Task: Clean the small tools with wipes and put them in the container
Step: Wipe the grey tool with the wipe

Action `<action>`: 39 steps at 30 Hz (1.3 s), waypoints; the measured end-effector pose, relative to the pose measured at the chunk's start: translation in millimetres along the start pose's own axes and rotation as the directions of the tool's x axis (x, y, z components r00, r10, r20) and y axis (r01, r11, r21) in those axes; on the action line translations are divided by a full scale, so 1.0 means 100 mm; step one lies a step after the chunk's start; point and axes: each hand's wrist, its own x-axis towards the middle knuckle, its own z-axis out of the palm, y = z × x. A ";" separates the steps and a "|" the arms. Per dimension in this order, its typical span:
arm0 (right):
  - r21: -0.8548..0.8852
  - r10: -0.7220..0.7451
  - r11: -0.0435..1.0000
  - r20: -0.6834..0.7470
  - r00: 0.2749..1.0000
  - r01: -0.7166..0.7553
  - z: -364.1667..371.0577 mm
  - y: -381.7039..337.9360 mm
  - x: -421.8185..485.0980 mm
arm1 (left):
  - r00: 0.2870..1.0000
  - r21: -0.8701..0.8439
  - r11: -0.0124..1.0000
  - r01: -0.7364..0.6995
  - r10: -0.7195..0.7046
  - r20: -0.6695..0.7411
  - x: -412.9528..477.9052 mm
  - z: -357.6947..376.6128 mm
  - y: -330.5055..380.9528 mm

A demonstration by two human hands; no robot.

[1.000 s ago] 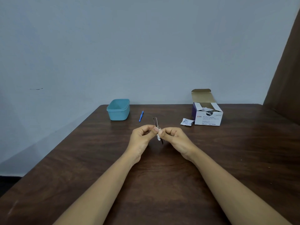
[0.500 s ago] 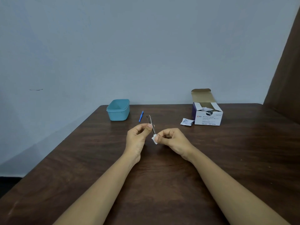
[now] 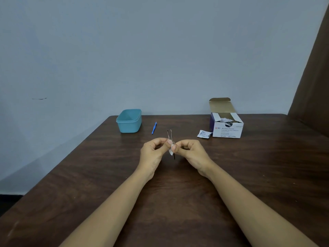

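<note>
Over the middle of the table my left hand (image 3: 153,152) pinches a pair of thin metal tweezers (image 3: 170,134), its two prongs pointing up and away from me. My right hand (image 3: 191,152) pinches a small white wipe (image 3: 171,150) folded around the tweezers' middle, right beside my left thumb. The tweezers' lower end sticks out below the wipe. A teal plastic container (image 3: 129,120) stands open at the table's far left. A small blue tool (image 3: 154,128) lies on the table to the right of the container.
An open box of alcohol swabs (image 3: 226,126) stands at the far right of the brown wooden table (image 3: 267,175), with a torn white swab packet (image 3: 204,134) lying beside it. A grey wall rises behind the table. A brown panel runs along the right edge.
My right hand slid the wipe down to the tweezers' lower end and then back up to their middle. My left hand kept its hold throughout.
</note>
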 end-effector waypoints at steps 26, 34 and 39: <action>-0.172 -0.069 0.984 -0.118 0.991 0.048 0.03 -0.01 -0.03 | 0.998 0.032 0.999 0.017 -0.014 -0.068 -0.01 0.00 0.02; -0.087 -0.039 0.996 -0.130 0.991 0.028 0.04 -0.05 -0.03 | 0.999 0.046 0.999 -0.003 0.005 -0.036 -0.02 -0.01 0.03; 0.146 0.032 0.989 -0.274 0.961 0.008 0.02 -0.10 -0.01 | 0.998 0.136 0.990 -0.032 0.039 -0.049 -0.04 0.01 0.01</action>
